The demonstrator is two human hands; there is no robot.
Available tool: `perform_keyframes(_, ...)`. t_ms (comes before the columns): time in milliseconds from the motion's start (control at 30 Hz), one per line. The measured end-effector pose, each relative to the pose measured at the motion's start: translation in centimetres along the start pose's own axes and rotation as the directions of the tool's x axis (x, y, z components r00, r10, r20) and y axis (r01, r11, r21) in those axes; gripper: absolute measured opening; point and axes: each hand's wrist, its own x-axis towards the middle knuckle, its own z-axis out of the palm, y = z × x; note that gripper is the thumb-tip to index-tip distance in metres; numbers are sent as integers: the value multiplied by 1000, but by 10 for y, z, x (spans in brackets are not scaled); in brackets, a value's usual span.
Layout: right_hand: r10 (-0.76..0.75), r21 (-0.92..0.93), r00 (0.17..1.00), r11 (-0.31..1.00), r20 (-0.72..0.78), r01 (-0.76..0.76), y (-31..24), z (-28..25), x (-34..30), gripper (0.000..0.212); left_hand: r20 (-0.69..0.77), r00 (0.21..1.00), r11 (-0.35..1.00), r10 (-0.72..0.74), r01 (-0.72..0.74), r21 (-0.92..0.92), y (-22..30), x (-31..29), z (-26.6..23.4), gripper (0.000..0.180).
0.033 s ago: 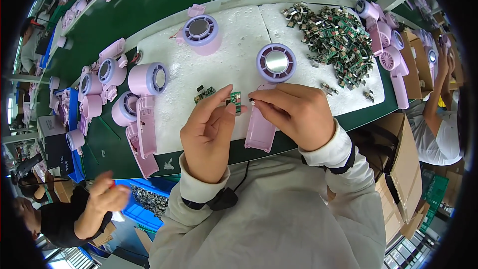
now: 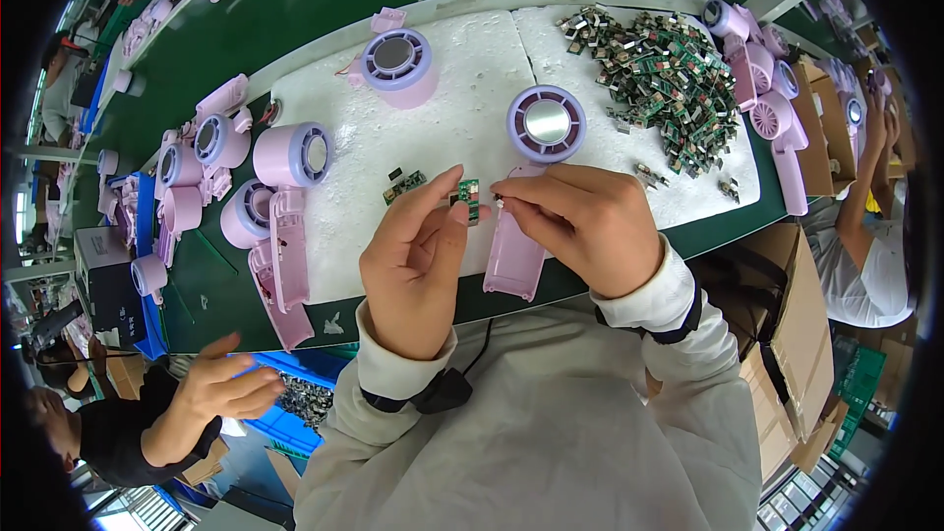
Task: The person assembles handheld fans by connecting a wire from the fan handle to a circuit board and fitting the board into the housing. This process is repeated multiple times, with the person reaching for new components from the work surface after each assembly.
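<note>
My left hand (image 2: 413, 261) pinches a small green circuit board (image 2: 469, 195) upright between thumb and fingers. Close on its right, the thumb and forefinger of my right hand (image 2: 595, 226) grip a tiny dark piece with a white tip (image 2: 499, 201), too small to name. Under my right hand lies a pink handheld fan, its open handle shell (image 2: 516, 261) toward me and its round head with a silver disc (image 2: 546, 125) beyond my knuckles. A few more circuit boards (image 2: 405, 185) rest just past my left hand.
A large heap of circuit boards (image 2: 674, 84) covers the right of the white foam sheet (image 2: 462, 49). Pink fan parts (image 2: 290, 162) stand at left, another fan head (image 2: 398, 69) farther back. A co-worker's hand (image 2: 221, 388) is near a blue bin (image 2: 280, 423). Cardboard boxes (image 2: 801, 354) stand right.
My left hand and its circuit board have shifted very slightly right. The co-worker's hand at lower left has moved a little to the right, its fingers spread. My right hand stays put.
</note>
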Motion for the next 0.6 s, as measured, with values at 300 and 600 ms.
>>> perform_keyframes(300,103,99,995,990,-1,-102,1,0,-3,17,50,994,984,94,-101,144,1,1,7,35)
perform_keyframes(600,114,137,988,986,-105,-99,-2,-2,-4,21,86,989,984,118,-128,121,-2,-2,7,33)
